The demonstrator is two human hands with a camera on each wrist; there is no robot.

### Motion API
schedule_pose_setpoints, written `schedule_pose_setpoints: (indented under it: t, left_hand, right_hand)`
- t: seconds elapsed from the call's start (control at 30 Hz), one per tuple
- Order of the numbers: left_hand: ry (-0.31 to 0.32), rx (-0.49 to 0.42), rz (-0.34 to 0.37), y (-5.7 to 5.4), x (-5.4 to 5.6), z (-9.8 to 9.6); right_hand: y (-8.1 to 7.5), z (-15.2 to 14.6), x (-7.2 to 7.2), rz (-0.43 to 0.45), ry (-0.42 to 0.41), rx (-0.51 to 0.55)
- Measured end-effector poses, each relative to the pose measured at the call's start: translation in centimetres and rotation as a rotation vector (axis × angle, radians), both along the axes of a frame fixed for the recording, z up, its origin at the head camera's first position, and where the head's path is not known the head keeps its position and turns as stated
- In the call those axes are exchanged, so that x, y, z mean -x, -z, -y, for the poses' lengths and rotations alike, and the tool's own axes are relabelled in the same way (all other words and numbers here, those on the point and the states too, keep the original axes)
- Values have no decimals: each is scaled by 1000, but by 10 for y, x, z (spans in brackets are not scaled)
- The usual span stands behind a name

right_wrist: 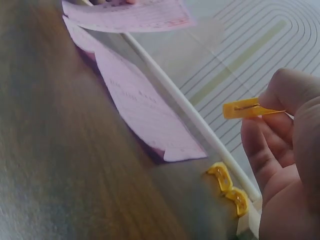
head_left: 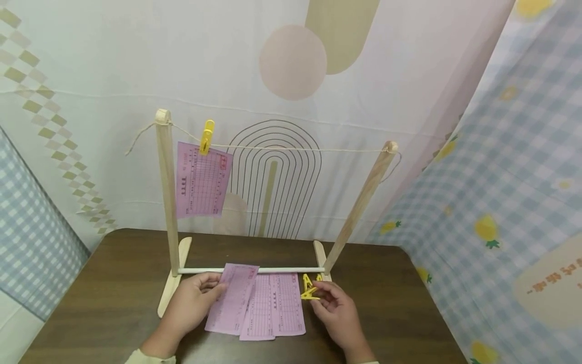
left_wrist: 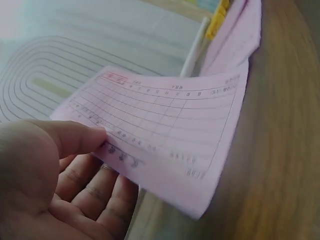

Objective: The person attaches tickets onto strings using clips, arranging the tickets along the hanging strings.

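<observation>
My left hand (head_left: 195,301) pinches a pink printed paper slip (head_left: 233,298) by its left edge, thumb on top. The slip is raised at a slant and overlaps two more pink slips (head_left: 288,308) lying on the table. In my right hand (head_left: 337,312) a yellow clothespin (right_wrist: 240,108) is pinched between thumb and fingers, right of the slips. Two other yellow clothespins (right_wrist: 220,177) rest on the table below that hand, by the rack's right foot. Another pink slip (head_left: 202,184) hangs from the string (head_left: 295,148), held by a yellow clothespin (head_left: 206,137) near the left post.
A wooden rack stands on the dark brown table (head_left: 386,313), with a left post (head_left: 167,202), a slanting right post (head_left: 361,207) and a white crossbar (head_left: 291,270) low between them. Behind it hangs a patterned cloth (head_left: 136,60); a checked cloth (head_left: 514,177) borders the right side.
</observation>
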State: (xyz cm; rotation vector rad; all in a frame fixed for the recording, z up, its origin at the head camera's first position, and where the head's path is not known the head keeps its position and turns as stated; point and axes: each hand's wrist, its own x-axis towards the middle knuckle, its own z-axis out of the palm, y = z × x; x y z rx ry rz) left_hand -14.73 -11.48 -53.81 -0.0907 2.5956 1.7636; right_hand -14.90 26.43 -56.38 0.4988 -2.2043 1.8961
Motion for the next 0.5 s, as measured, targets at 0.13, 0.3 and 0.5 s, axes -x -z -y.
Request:
schedule_pose_setpoints:
  t: [0.13, 0.3, 0.5]
  left_hand:
    - [17, -30, -4, -7, 0, 0]
    - [17, -13, -42, -22, 0, -1]
    - [5, -42, -84, -42, 2, -2]
  right_hand:
    - [-5, 1, -1, -6, -2, -25]
    - [-17, 2, 0, 47, 1, 1]
    - [-41, 7, 0, 102, -33, 5]
